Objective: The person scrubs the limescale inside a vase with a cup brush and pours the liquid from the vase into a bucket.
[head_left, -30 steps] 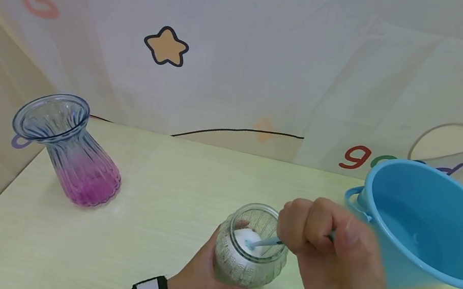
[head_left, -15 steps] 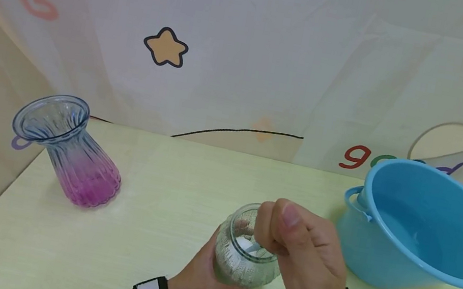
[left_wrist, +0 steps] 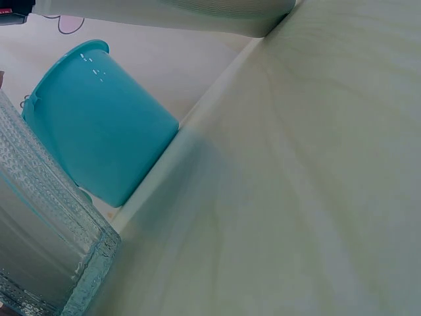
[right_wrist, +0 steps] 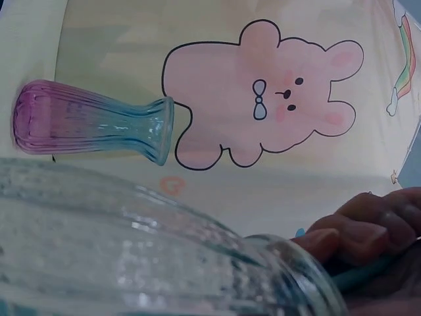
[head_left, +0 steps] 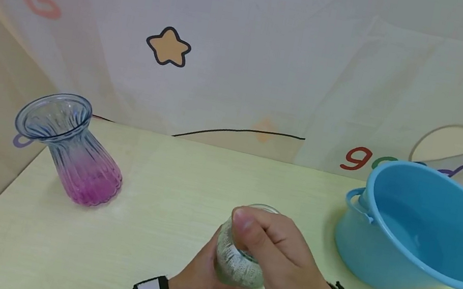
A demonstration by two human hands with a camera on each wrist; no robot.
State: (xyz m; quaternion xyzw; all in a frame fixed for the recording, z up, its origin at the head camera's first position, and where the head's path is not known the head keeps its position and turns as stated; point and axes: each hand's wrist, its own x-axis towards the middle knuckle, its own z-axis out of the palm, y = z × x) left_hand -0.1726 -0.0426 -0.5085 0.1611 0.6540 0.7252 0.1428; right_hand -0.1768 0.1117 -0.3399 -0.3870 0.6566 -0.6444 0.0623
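Note:
My left hand (head_left: 202,281) grips a ribbed clear glass jar (head_left: 235,269) from its left side over the table. My right hand (head_left: 283,270), fingers curled, sits over the jar's mouth and covers most of it in the head view. It holds the light blue handle of a sponge bottle brush (right_wrist: 365,275), seen under the fingers in the right wrist view. The brush's white head is down inside the jar and mostly hidden now. In the left wrist view the jar (left_wrist: 49,230) fills the lower left.
A glass vase (head_left: 88,166), blue fading to pink, stands at the left on the pale table (head_left: 145,212). At the right is a light blue bucket (head_left: 379,258) with its handle hanging at the side. A printed cloth (head_left: 245,64) hangs behind the table.
My right hand has moved left and slightly down over the jar's mouth, hiding the brush handle that showed before. My left hand and the jar have stayed nearly still.

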